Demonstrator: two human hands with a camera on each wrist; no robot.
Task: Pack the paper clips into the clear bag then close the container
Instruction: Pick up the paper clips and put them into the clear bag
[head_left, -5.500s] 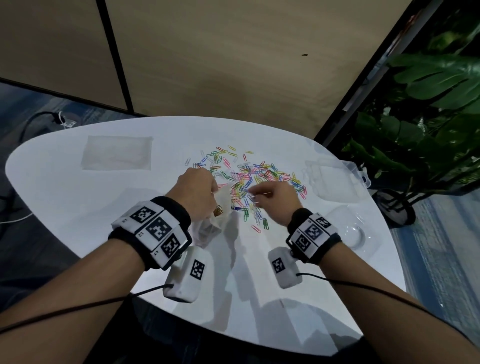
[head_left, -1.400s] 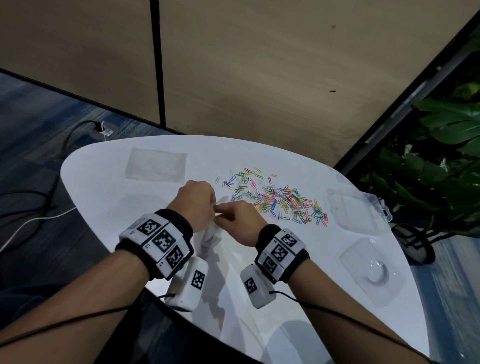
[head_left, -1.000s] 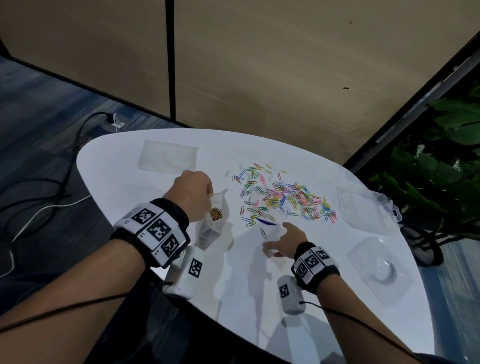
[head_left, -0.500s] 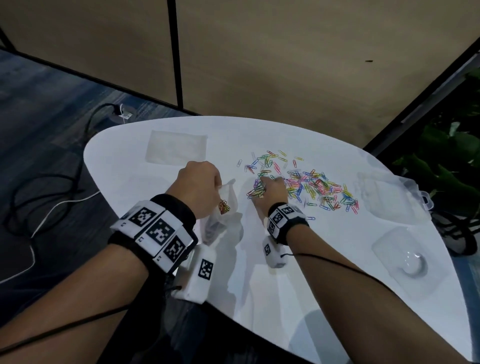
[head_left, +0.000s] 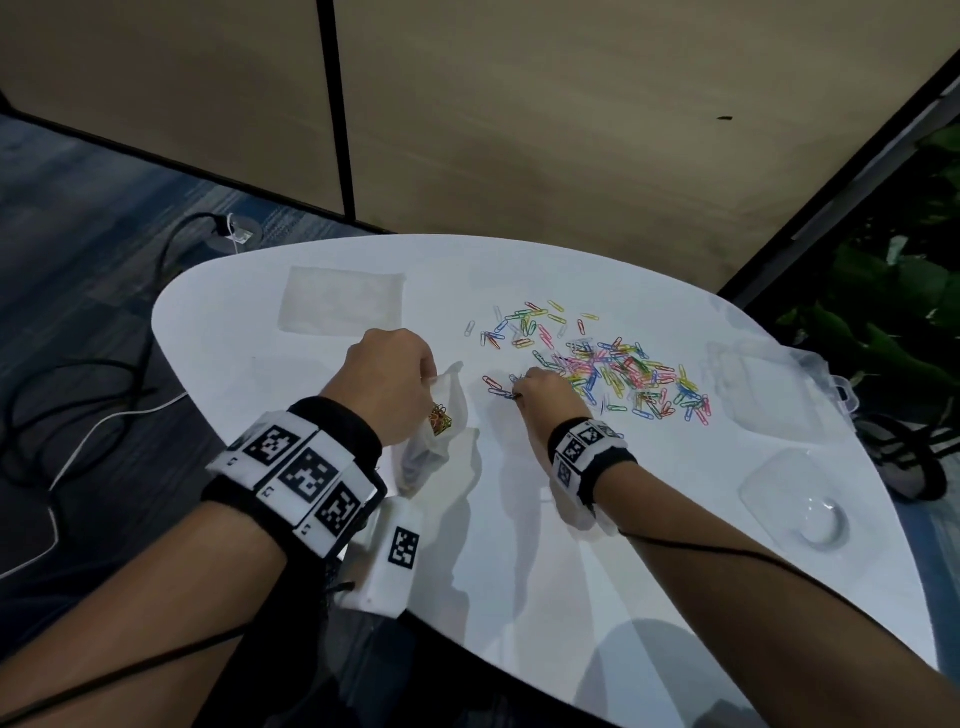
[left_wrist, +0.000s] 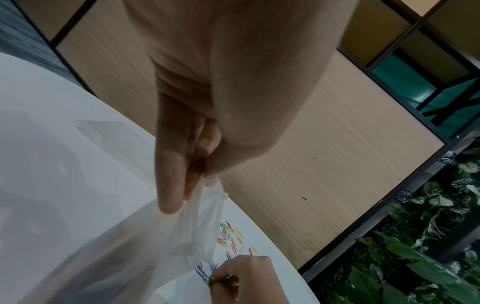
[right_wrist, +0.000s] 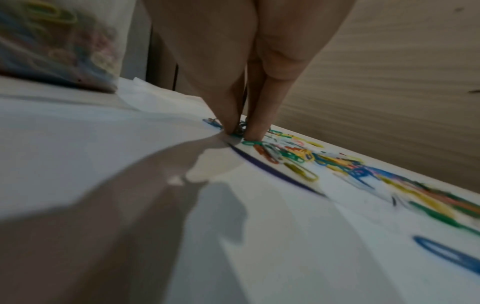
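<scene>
A person's right hand (head_left: 545, 393) pinches paper clips (head_left: 618, 366) at the near edge of the pile on a white table (head_left: 519, 571), while the left hand (head_left: 389, 384) grips the clear bag (head_left: 441, 415) by its rim, just left of the pile. Lifting few clips, with the bag mouth held wide, should limit spills. The pinched count is blurred; the open container (head_left: 774, 389) beyond the pile is faint.
</scene>
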